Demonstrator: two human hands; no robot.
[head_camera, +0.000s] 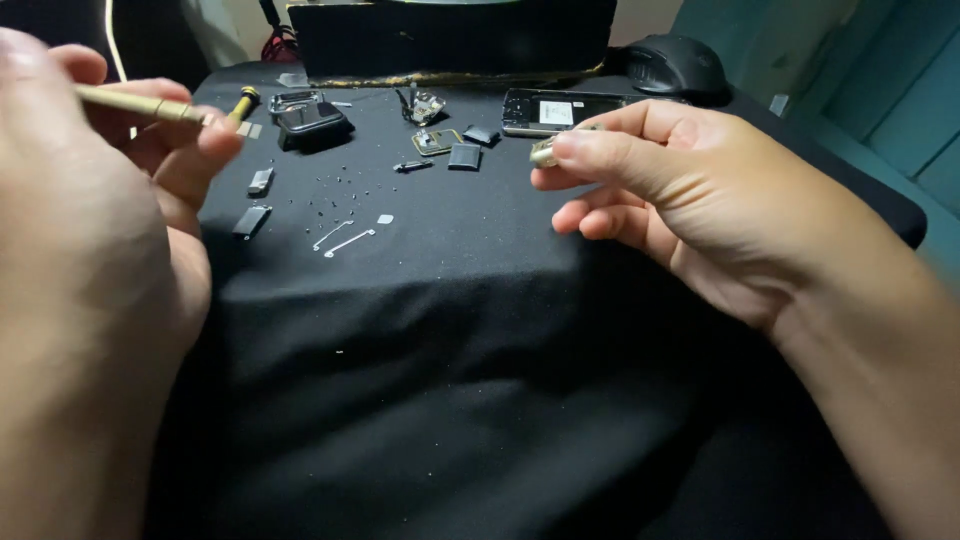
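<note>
The table (480, 330), draped in black cloth, fills the view, and its near half is bare cloth: that is the open room, wide and flat between the two forearms. The far half is crowded. The cloth falls away at the right edge, close beyond the right hand (690, 200), so anything dropped from there could roll off and vanish against the dark floor.

The left hand (110, 190) is clenched round a brass screwdriver (150, 104), its tip pointing toward the black phone casing (312, 124) just beyond. A careless sweep of that shaft could scatter what lies below it, namely the two small dark blocks (256, 200) near the left margin.

The right hand hovers above the cloth with thumb and forefinger pinched on a small metal part (546, 152), held in the air in front of the opened phone frame (560, 110). A loosened pinch would let it fall among the clutter, hard to find again.

Smallest and riskiest: the two thin silver strips (342, 238) and the sprinkle of tiny dark screws (325, 195) mid-table. Black on black, they would be lost at the brush of a wrist or a tug on the cloth.
</note>
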